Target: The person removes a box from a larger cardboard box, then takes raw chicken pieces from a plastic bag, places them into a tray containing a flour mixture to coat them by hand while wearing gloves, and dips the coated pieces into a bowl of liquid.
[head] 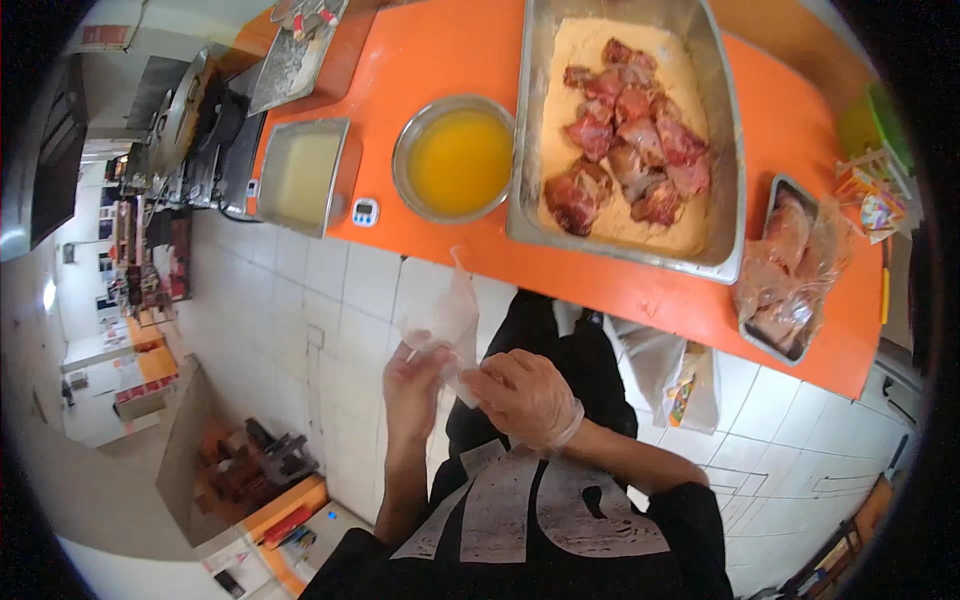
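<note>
A loose clear plastic glove (457, 307) hangs between my two hands, just in front of the table's near edge. My left hand (416, 382) is bare, with its fingers at the opening of that glove; whether some fingertips are inside it is hard to see. My right hand (529, 397) wears a clear plastic glove of its own and pinches the cuff of the loose one. Beyond my hands, raw meat pieces (630, 135) lie on pale orange flour-like powder (559, 82) in a large metal pan (529, 150).
On the orange table (442, 52) stand a bowl of yellow liquid (461, 161), a metal container of pale liquid (300, 176) and a white digital timer (365, 213). A tray of bagged raw meat (787, 270) is at right. A plastic bag (686, 382) hangs below the edge.
</note>
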A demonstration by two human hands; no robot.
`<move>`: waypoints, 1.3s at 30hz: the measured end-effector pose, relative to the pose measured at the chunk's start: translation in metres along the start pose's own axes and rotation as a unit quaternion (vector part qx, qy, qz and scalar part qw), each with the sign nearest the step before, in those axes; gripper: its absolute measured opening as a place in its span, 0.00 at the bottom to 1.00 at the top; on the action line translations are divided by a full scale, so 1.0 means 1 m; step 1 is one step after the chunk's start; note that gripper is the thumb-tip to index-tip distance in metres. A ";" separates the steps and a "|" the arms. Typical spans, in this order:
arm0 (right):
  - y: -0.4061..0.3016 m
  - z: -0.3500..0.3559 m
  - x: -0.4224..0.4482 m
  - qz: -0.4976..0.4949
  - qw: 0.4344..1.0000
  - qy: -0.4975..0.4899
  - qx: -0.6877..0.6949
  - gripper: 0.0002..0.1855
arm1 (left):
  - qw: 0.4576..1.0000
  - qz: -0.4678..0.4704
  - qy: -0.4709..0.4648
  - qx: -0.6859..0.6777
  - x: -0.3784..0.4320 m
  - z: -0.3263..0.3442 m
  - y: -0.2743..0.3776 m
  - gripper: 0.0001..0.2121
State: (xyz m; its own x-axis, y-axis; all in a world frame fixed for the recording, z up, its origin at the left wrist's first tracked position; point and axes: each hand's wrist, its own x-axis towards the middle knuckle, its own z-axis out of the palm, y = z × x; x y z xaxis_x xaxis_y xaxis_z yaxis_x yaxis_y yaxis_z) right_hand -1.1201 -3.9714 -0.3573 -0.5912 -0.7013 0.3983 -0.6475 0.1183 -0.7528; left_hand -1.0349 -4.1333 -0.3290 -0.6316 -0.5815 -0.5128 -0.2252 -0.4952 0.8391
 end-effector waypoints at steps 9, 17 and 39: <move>0.011 -0.026 -0.015 0.216 0.935 -0.002 0.280 0.10 | 0.981 0.034 0.148 0.119 -0.058 -0.138 0.035 0.13; -0.083 0.052 0.011 0.163 0.896 -0.169 0.377 0.13 | 0.989 0.027 0.097 0.110 -0.093 -0.129 -0.018 0.17; -0.237 0.132 0.030 -0.055 0.991 -0.080 -0.097 0.16 | 0.833 0.333 -0.110 0.428 -0.120 -0.223 0.112 0.14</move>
State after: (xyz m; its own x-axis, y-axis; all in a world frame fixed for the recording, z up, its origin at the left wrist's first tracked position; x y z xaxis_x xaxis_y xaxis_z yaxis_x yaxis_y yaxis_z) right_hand -0.9205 -4.1130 -0.2362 -0.4384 -0.8181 0.3722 -0.7929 0.1569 -0.5888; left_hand -0.8192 -4.2632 -0.2138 -0.9272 -0.3647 0.0861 -0.1569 0.5866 0.7945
